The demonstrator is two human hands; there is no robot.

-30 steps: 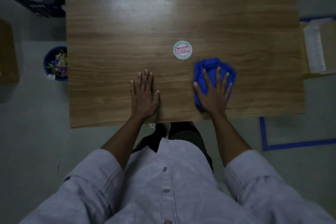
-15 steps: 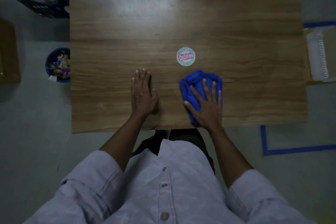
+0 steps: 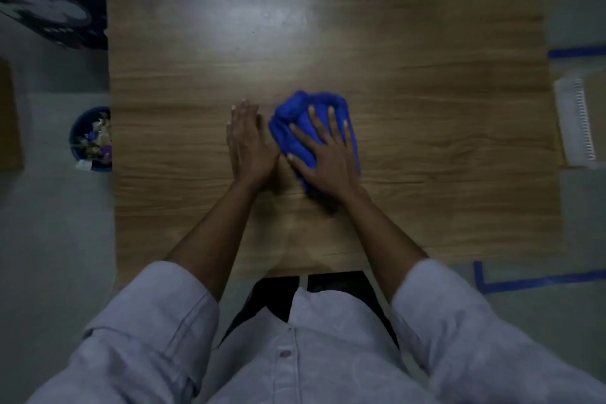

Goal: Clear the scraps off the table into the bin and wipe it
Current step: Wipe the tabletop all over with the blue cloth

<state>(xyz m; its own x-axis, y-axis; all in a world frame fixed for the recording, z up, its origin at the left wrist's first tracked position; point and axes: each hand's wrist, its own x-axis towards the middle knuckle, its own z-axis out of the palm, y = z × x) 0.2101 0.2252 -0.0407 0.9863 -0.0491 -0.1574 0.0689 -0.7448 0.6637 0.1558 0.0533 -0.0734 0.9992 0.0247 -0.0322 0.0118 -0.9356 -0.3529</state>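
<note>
A blue cloth (image 3: 296, 118) lies bunched on the middle of the wooden table (image 3: 426, 108). My right hand (image 3: 328, 154) presses flat on it with spread, straight fingers. My left hand (image 3: 247, 141) rests flat on the bare wood just left of the cloth, fingers together. A blue bin (image 3: 91, 138) holding scraps stands on the floor by the table's left edge. The round sticker seen before is hidden under the cloth.
A dark patterned box (image 3: 49, 6) sits on the floor at the far left. A white spiral-bound pad (image 3: 577, 121) lies on a brown surface right of the table. Blue tape (image 3: 537, 282) marks the floor at the near right.
My right hand has slid the cloth left and away from me, over the round sticker. My left hand stayed flat beside it, and the view shifted forward over the table.
</note>
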